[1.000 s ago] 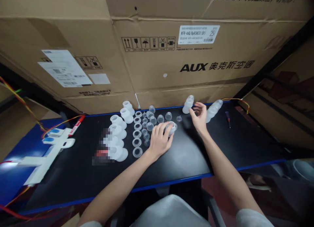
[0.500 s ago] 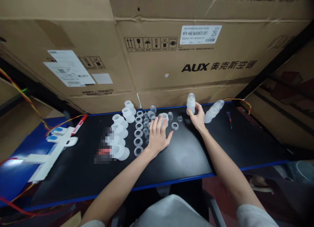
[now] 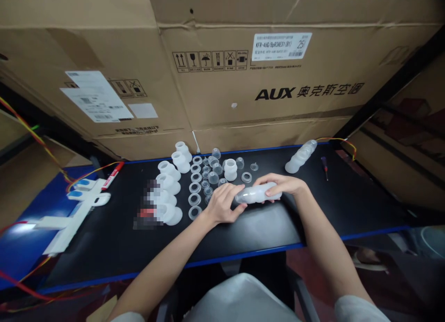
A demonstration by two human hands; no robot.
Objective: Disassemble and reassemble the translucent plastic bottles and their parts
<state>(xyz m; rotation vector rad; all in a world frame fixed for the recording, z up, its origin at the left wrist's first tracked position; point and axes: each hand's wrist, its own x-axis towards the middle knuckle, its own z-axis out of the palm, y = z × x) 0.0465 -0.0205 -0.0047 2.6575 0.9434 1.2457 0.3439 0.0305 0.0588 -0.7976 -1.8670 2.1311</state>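
Wrapped round a translucent white bottle with a clear cap [image 3: 259,193], my right hand [image 3: 278,186] holds it on its side above the black table. The fingers and thumb of my left hand [image 3: 225,203] are at the capped end of that bottle. Behind my hands an open bottle [image 3: 230,170] stands upright, with a loose ring [image 3: 246,177] beside it. Left of my left hand are a column of clear rings [image 3: 195,187], several clear caps [image 3: 213,177] and several open white bottles [image 3: 168,185]. A row of capped bottles [image 3: 301,157] stands at the right.
A large cardboard box [image 3: 222,90] rises behind the table [image 3: 118,229]. A screwdriver [image 3: 324,168] lies at the right. On the left are a white device [image 3: 78,215], a red marker [image 3: 111,177] and coloured wires.
The bottle in my right hand has come down toward me and been tipped from upright onto its side. My left hand has moved from the upright open bottle to the held bottle's capped end.
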